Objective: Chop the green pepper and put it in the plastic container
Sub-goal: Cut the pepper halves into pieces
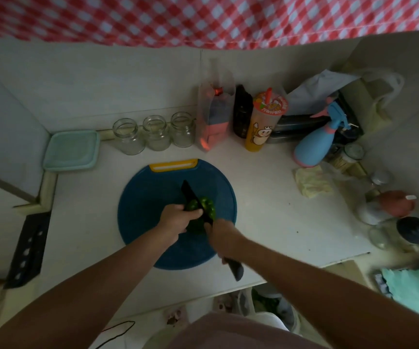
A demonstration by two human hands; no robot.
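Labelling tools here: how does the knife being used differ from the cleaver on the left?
The knife is slim and pointed; the cleaver is broad and rectangular with a row of holes. The knife is gripped by the right hand across the green pepper; the cleaver lies untouched at the left edge of the counter. Both look dark.

Reaching forward, my left hand [175, 217] curls on the green pepper [209, 206], my right hand [222, 234] grips the knife [235, 269]

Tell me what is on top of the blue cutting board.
A green pepper lies on the cutting board, gripped by the left hand; the right hand holds a black knife across it. The hands cover part of the pepper, so any cut is hidden.
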